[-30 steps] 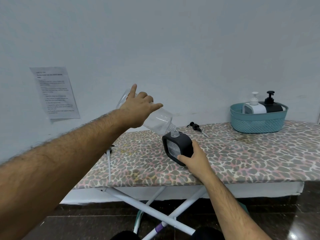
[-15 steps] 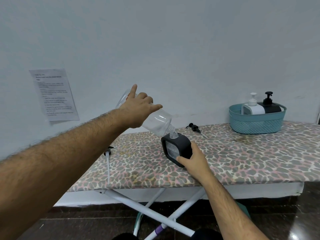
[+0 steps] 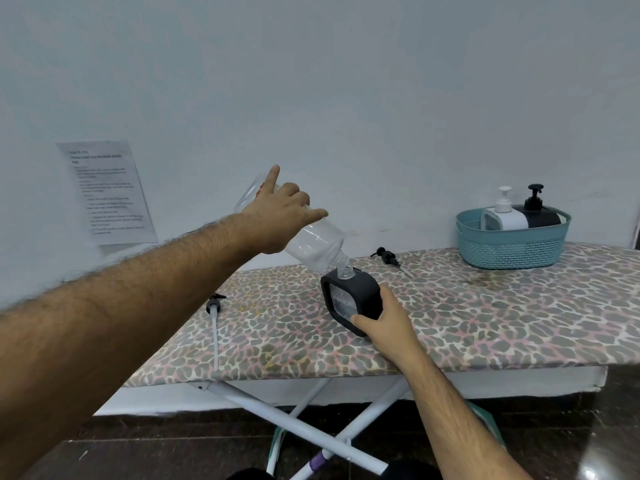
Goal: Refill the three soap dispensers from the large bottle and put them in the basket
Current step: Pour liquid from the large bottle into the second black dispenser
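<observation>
My left hand grips the large clear bottle, tipped steeply with its neck down in the mouth of a black soap dispenser. That dispenser has no pump on it and leans on the ironing board, held at its lower side by my right hand. At the far right, a teal basket holds a white dispenser and a black dispenser, both with pumps on.
A black pump head lies on the board behind the dispenser. Another pump with a long white tube lies near the board's left end. A printed sheet hangs on the wall. White crossed legs stand beneath.
Both hands keep the same hold and the bottle stays tipped into the dispenser. The view has shifted slightly; nothing else moved.
</observation>
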Demonstrator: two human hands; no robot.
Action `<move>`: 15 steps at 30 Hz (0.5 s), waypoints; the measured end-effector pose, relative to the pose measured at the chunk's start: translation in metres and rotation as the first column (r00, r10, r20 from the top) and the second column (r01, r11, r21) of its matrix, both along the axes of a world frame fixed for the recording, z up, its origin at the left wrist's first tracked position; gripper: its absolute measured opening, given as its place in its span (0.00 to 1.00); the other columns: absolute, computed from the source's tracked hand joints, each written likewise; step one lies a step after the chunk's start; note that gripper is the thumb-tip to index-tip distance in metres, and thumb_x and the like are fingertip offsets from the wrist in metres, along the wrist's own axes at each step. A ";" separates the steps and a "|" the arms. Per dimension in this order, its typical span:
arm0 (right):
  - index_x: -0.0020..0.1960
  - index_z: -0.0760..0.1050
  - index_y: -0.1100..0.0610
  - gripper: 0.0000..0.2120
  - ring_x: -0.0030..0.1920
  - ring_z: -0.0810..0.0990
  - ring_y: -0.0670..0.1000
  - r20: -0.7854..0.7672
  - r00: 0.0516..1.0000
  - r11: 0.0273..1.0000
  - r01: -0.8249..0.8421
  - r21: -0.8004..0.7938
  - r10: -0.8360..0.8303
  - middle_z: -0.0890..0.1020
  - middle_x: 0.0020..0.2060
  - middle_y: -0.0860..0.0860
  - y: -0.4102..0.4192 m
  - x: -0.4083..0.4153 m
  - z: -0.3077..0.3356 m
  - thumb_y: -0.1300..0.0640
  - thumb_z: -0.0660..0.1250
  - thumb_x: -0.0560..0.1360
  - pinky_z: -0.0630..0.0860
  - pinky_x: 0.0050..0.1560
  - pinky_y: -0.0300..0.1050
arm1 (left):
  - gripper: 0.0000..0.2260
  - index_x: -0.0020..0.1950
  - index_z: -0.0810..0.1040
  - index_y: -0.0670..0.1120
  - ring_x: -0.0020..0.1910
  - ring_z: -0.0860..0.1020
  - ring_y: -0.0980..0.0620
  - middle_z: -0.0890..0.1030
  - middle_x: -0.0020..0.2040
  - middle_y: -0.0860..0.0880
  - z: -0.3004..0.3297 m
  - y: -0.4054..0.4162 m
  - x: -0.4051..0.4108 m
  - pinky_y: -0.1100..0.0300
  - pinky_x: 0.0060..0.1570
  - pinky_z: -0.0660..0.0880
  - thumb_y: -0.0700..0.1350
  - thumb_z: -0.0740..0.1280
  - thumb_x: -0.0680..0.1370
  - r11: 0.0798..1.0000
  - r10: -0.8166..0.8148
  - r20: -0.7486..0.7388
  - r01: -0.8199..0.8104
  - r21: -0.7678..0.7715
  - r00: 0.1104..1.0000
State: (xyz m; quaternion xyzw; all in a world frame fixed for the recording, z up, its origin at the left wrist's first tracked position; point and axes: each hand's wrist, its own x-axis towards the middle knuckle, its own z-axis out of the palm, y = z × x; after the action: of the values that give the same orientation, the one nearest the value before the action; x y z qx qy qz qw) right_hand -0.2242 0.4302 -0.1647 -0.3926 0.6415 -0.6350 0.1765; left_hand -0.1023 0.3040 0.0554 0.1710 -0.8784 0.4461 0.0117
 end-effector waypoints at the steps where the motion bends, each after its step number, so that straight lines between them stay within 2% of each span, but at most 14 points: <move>1: 0.62 0.71 0.47 0.23 0.51 0.81 0.41 -0.001 1.000 1.000 -0.001 0.000 0.001 0.81 0.51 0.40 0.000 0.000 -0.001 0.61 0.73 0.72 0.76 0.47 0.36 | 0.39 0.79 0.55 0.56 0.73 0.62 0.44 0.69 0.71 0.47 0.001 0.000 -0.001 0.31 0.72 0.42 0.36 0.70 0.74 1.000 -0.003 0.003 0.003 -0.002 1.000; 7: 0.63 0.72 0.48 0.23 0.51 0.81 0.41 0.001 1.000 1.000 -0.002 -0.008 0.002 0.81 0.51 0.41 -0.001 -0.001 -0.002 0.60 0.73 0.71 0.79 0.50 0.40 | 0.39 0.78 0.56 0.56 0.73 0.62 0.44 0.69 0.70 0.47 0.003 0.000 -0.005 0.31 0.73 0.42 0.36 0.70 0.74 1.000 -0.004 0.031 0.005 -0.020 1.000; 15: 0.62 0.70 0.46 0.23 0.51 0.80 0.39 -0.006 1.000 1.000 0.000 -0.005 0.000 0.80 0.52 0.40 -0.001 -0.001 -0.001 0.60 0.73 0.72 0.77 0.48 0.37 | 0.39 0.79 0.55 0.57 0.74 0.61 0.43 0.68 0.72 0.46 0.007 0.003 -0.009 0.31 0.73 0.43 0.38 0.71 0.74 0.999 -0.004 0.064 0.008 -0.051 0.998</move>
State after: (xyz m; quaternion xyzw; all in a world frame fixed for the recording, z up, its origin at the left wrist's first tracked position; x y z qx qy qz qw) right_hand -0.2248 0.4290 -0.1656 -0.3951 0.6403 -0.6355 0.1733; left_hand -0.1114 0.3065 0.0627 0.1535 -0.8671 0.4738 -0.0108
